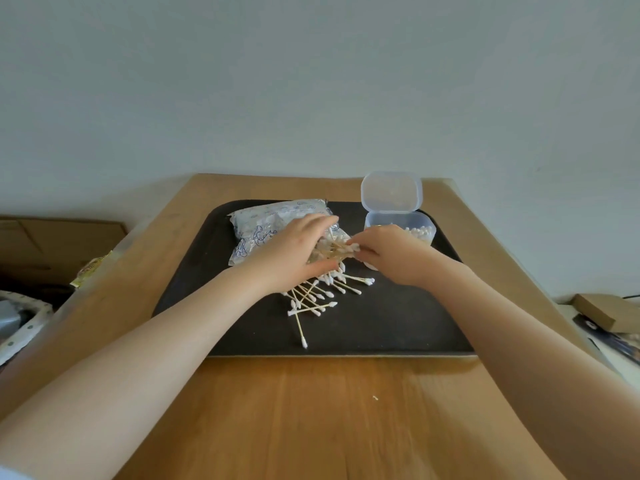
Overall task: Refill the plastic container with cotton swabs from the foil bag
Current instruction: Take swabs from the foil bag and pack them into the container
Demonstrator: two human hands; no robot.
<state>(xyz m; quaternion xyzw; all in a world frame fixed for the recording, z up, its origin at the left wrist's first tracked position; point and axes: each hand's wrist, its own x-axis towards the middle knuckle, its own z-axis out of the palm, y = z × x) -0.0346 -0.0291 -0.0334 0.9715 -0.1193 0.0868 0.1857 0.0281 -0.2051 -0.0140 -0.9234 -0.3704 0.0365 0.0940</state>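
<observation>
gathering step: the left hand (294,251) and right hand (388,252) both curl round a bundle of cotton swabs (334,251) between their fingers, loose ones just below, foil bag (263,220) behind, next likely a lift into the plastic container (398,225) just beyond the right fingers

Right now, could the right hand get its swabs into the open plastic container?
Probably yes. The right hand pinches a bundle of swabs just beside the plastic container, whose lid stands flipped back. Nothing lies between them.
</observation>
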